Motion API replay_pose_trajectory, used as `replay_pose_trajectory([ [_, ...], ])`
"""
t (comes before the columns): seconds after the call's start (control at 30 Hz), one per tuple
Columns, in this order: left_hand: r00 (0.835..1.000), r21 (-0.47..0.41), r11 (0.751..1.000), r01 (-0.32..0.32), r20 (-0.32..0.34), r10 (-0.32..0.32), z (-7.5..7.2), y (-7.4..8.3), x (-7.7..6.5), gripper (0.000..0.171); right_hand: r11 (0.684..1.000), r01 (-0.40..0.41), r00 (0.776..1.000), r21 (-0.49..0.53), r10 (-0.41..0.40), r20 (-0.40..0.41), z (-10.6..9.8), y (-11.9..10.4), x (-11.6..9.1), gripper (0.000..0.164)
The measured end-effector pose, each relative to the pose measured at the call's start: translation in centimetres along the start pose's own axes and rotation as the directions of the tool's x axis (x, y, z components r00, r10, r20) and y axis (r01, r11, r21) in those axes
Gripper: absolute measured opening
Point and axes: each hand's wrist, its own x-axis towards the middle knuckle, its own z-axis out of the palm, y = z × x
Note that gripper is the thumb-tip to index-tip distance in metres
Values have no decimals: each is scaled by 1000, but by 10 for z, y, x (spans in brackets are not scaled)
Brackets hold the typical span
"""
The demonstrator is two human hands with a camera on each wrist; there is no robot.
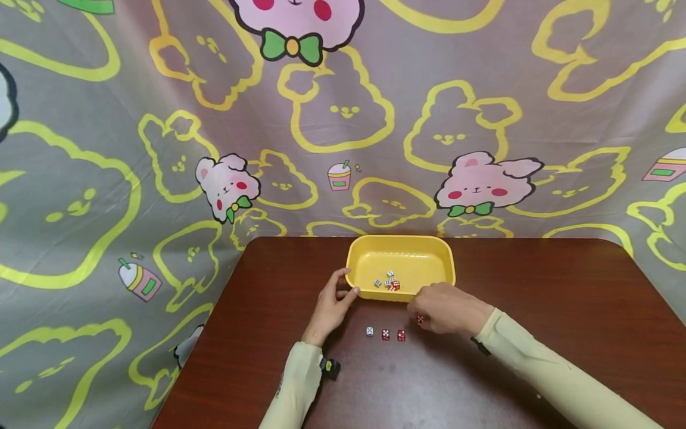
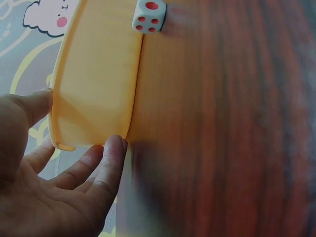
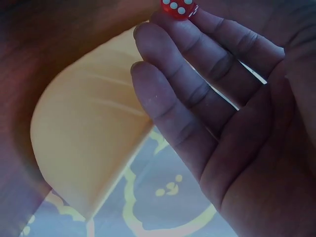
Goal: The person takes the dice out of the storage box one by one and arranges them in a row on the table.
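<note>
A yellow plastic tray [image 1: 407, 241] stands at the back of the table, with several white and red dice [image 1: 394, 285] inside toward its left. My left hand [image 1: 328, 307] holds the tray's near left corner, thumb at the rim and fingers around the end, as the left wrist view shows. Just in front of the tray's right part is my right hand [image 1: 447, 308], pinching a red die [image 3: 178, 9] with white dots at its fingertips; the thumb is hidden. Left of that hand, a white die [image 1: 370, 331], a red die [image 1: 386, 335] and another red die [image 1: 401, 335] form a row.
The dark reddish-brown wooden table [image 1: 563, 333] extends to both sides and toward me. Behind and to the left hangs a grey patterned cloth [image 1: 375, 208], close against the table's back edge. Each wrist wears a black strap.
</note>
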Motion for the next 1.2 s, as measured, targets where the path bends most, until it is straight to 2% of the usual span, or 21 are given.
replay_pose_trajectory([
  [0.17, 1000, -4, 1000, -4, -3, 4, 0, 0, 0, 49, 1000, -10, 1000, 9, 10, 18, 7, 0, -2, 17],
  [0.47, 1000, 3, 1000, 4, 6, -4, -1, 0, -1, 50, 1000, 14, 1000, -7, -14, -16, 17, -2, -5, 25],
  [0.8, 1000, -3, 1000, 23, 14, -23, -1, 2, -2, 50, 999, 32, 998, -32, -34, -47, 26, -3, -7, 26],
  [1.2, 999, 6, 999, 33, 10, -33, -1, 3, -1, 50, 1000, 11, 1000, 9, -11, -17, 33, -4, -6, 30],
])
